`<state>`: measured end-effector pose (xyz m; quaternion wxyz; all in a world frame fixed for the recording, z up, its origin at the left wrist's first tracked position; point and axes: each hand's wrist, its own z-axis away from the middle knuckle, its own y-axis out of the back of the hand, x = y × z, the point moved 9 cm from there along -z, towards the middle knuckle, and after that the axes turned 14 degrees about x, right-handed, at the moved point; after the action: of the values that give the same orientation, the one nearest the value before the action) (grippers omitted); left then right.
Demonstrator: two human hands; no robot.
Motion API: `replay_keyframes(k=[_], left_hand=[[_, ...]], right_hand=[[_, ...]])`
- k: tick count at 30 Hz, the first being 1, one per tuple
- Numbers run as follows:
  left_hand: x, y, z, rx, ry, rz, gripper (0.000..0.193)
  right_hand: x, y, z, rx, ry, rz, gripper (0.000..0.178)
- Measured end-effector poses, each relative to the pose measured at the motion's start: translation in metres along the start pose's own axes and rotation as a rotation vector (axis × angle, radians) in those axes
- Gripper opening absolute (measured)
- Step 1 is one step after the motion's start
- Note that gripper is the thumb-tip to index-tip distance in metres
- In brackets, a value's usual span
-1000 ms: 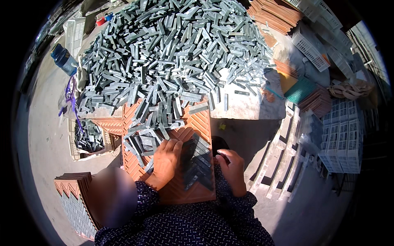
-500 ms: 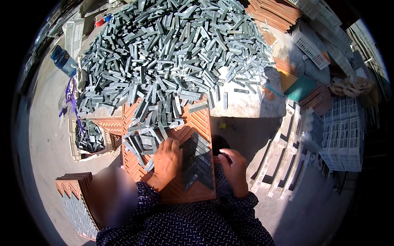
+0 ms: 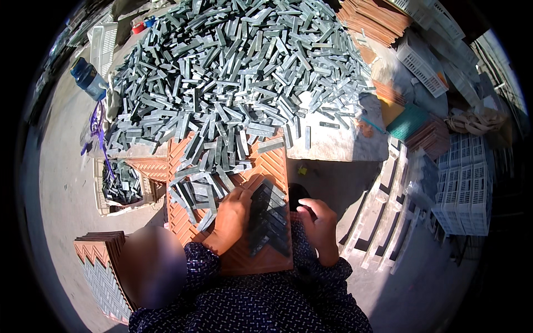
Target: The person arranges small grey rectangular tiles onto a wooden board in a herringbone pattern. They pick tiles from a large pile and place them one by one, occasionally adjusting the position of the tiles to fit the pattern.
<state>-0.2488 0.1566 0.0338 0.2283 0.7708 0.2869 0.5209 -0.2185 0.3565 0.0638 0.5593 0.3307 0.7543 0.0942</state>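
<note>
A terracotta-coloured tray with herringbone grooves lies before me, its far end against the heaped table. Dark stone strips sit in a herringbone pattern on its right part. My left hand is over the tray's middle, fingers curled together beside the laid strips; its fingertips are partly hidden, so what they hold cannot be made out. Loose grey strips lie in a jumble just beyond that hand. Off the tray's right edge is my right hand, fingers loosely bent, thumb and forefinger slightly apart, nothing visible between them.
A large heap of stone strips covers the table. At left are a basket of strips, filled herringbone trays and a blue bottle. A slatted pallet and stacked white crates stand at right.
My left hand has shifted slightly right on the tray, and the loose strips by its fingertips lie a little differently. The thumb and forefinger of my right hand have shifted slightly.
</note>
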Motion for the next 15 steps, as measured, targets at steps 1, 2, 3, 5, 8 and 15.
replay_keyframes(k=[1, 2, 3, 5, 8, 15], left_hand=[[0.000, -0.002, -0.001, -0.011, -0.004, -0.006, 0.015], [-0.001, -0.003, -0.001, -0.021, -0.006, -0.013, 0.017], [-0.002, -0.005, -0.001, -0.031, -0.010, -0.020, 0.018], [-0.002, -0.005, -0.001, -0.023, -0.024, 0.015, 0.019], [-0.001, -0.007, 0.000, -0.021, -0.062, -0.008, 0.018], [-0.002, -0.007, -0.004, -0.060, -0.028, -0.013, 0.019]], right_hand=[[-0.004, -0.001, -0.005, -0.003, 0.021, -0.015, 0.015], [-0.008, -0.002, -0.010, -0.007, 0.042, -0.031, 0.014], [-0.012, -0.005, -0.016, -0.003, 0.055, -0.041, 0.014], [-0.024, -0.014, -0.031, 0.003, 0.087, -0.064, 0.012], [-0.024, -0.046, -0.060, -0.022, 0.232, -0.047, 0.020], [-0.003, -0.107, -0.108, -0.178, 0.383, 0.177, 0.031]])
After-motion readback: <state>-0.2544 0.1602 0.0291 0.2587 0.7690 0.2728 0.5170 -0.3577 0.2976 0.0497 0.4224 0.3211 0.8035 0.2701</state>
